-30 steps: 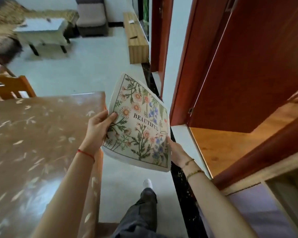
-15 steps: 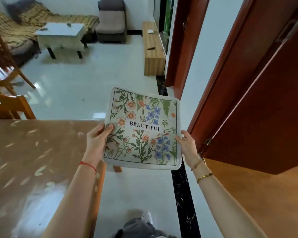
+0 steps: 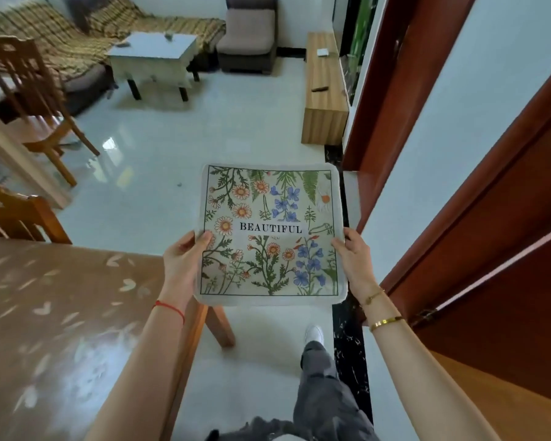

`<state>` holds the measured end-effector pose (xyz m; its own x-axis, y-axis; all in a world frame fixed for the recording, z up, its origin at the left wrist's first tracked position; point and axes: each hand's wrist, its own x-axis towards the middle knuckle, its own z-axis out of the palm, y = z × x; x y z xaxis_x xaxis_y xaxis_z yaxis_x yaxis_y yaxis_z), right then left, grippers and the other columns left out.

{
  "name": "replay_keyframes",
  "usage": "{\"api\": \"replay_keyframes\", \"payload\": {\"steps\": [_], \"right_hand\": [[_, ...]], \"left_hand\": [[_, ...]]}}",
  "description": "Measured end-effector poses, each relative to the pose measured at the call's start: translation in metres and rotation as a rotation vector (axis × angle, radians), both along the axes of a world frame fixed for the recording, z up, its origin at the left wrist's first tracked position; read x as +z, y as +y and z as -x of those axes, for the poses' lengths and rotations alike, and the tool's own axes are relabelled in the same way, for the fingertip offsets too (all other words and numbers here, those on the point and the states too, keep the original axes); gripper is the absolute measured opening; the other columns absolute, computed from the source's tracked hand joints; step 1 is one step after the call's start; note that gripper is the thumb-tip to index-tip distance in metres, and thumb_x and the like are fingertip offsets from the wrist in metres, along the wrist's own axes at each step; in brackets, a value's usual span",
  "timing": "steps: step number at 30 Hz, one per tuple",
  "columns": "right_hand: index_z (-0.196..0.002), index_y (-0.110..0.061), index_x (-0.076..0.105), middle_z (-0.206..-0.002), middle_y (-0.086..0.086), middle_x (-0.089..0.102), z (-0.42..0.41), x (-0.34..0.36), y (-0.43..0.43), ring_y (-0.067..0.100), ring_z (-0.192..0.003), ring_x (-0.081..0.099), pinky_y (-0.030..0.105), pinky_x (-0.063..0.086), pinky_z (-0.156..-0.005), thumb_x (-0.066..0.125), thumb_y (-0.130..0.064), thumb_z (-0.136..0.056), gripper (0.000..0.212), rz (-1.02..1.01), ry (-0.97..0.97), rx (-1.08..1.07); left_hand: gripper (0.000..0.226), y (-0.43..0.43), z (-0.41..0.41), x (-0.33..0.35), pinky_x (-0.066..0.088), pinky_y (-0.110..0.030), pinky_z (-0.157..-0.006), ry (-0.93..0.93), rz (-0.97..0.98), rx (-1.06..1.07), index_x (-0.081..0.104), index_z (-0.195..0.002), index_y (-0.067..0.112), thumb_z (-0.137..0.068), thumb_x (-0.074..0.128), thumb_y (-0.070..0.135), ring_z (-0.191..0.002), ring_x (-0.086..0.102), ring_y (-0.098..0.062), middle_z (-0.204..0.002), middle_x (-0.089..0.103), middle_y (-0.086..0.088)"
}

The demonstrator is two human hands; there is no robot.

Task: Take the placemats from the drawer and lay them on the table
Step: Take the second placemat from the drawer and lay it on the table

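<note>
A square floral placemat (image 3: 272, 233) printed with the word BEAUTIFUL is held flat in the air, just right of the table's corner and above the floor. My left hand (image 3: 182, 265) grips its left edge with the thumb on top. My right hand (image 3: 353, 262) grips its right edge the same way. The brown glossy table (image 3: 61, 329) with a pale leaf pattern fills the lower left. No drawer is in view.
Wooden chairs (image 3: 19, 214) stand at the table's far side. A red-brown door (image 3: 490, 249) and frame line the right. Beyond the pale tiled floor are a low white table (image 3: 153, 55), a sofa, a grey chair and a wooden bench (image 3: 323, 90).
The placemat has swung from tilted to level and square in front of me. The view has turned left, away from the open cabinet, showing more of the living room.
</note>
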<state>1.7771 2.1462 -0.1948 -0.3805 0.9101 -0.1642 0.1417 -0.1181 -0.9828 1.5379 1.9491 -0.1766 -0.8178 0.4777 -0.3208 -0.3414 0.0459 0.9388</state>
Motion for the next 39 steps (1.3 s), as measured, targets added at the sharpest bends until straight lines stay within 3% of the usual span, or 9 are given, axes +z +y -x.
{"api": "replay_keyframes", "payload": {"steps": [4,6,9,12,16,22,28,35,39], "right_hand": [[-0.124,-0.006,0.055,-0.113,0.015,0.068,0.049,-0.004,0.072,0.026,-0.100,0.069,0.040,0.057,-0.089,0.055,-0.010,-0.096,0.029,-0.004,-0.010,0.098],[-0.114,-0.008,0.058,-0.105,0.011,0.071,0.076,-0.001,0.113,0.017,-0.087,0.071,0.030,0.060,-0.077,0.055,-0.009,-0.096,0.018,-0.028,0.001,0.170],[-0.106,-0.014,0.059,-0.097,0.004,0.071,0.120,0.010,0.171,0.016,-0.084,0.071,0.023,0.059,-0.073,0.055,-0.006,-0.096,0.014,-0.085,0.013,0.269],[-0.101,-0.020,0.061,-0.090,-0.001,0.073,0.161,0.019,0.217,0.015,-0.080,0.072,0.026,0.060,-0.070,0.057,-0.010,-0.095,0.012,-0.074,0.015,0.347],[-0.098,-0.020,0.061,-0.095,0.007,0.073,0.214,0.026,0.257,0.019,-0.080,0.073,0.032,0.061,-0.070,0.058,-0.012,-0.095,0.009,-0.055,0.030,0.465],[-0.095,-0.023,0.060,-0.092,0.003,0.074,0.292,0.015,0.280,0.010,-0.075,0.074,0.026,0.060,-0.063,0.056,-0.012,-0.096,0.012,-0.014,0.039,0.620],[-0.097,-0.025,0.061,-0.098,0.007,0.074,0.389,-0.001,0.285,0.025,-0.089,0.073,0.037,0.061,-0.076,0.055,-0.011,-0.096,0.015,-0.010,0.040,0.751],[-0.106,-0.012,0.059,-0.102,0.015,0.073,0.532,-0.006,0.277,0.030,-0.091,0.073,0.044,0.060,-0.080,0.054,-0.010,-0.097,0.011,0.011,0.025,0.893],[-0.103,-0.011,0.060,-0.103,0.017,0.072,0.614,0.002,0.262,0.028,-0.088,0.072,0.041,0.061,-0.077,0.053,-0.005,-0.096,0.012,-0.008,0.038,0.986]], "left_hand": [[0.004,0.047,0.023,-0.003,0.060,-0.025,-0.057,0.017,0.021,0.093,0.076,-0.089,0.023,-0.086,0.076,0.021,-0.074,0.078,-0.016,-0.083,0.080,0.000],[0.004,0.074,0.034,-0.003,0.060,-0.023,-0.056,0.045,0.026,0.157,0.076,-0.087,0.025,-0.087,0.075,0.022,-0.072,0.078,-0.013,-0.081,0.080,0.002],[0.005,0.115,0.052,0.004,0.060,-0.021,-0.058,0.084,0.013,0.219,0.076,-0.089,0.026,-0.089,0.073,0.022,-0.070,0.077,-0.010,-0.082,0.080,0.004],[0.007,0.148,0.072,0.008,0.058,-0.017,-0.056,0.099,0.012,0.316,0.074,-0.094,0.024,-0.089,0.073,0.019,-0.068,0.076,-0.007,-0.080,0.079,0.005],[0.006,0.175,0.095,0.007,0.057,-0.017,-0.055,0.111,0.035,0.436,0.074,-0.094,0.026,-0.089,0.073,0.022,-0.067,0.076,-0.008,-0.079,0.079,0.007],[0.010,0.183,0.131,-0.003,0.057,-0.018,-0.055,0.111,0.022,0.589,0.074,-0.091,0.026,-0.089,0.073,0.017,-0.065,0.075,-0.005,-0.076,0.079,0.011],[0.026,0.182,0.193,-0.022,0.059,-0.017,-0.061,0.113,0.072,0.693,0.072,-0.116,0.013,-0.090,0.073,0.016,-0.077,0.074,-0.012,-0.091,0.077,0.002],[0.017,0.168,0.296,-0.030,0.063,-0.027,-0.066,0.045,0.033,0.846,0.074,-0.102,0.022,-0.088,0.073,0.013,-0.080,0.075,-0.017,-0.092,0.078,-0.001],[0.013,0.153,0.353,-0.026,0.061,-0.026,-0.057,0.009,0.016,0.916,0.075,-0.096,0.024,-0.089,0.073,0.013,-0.071,0.077,-0.012,-0.085,0.080,0.002]]}}
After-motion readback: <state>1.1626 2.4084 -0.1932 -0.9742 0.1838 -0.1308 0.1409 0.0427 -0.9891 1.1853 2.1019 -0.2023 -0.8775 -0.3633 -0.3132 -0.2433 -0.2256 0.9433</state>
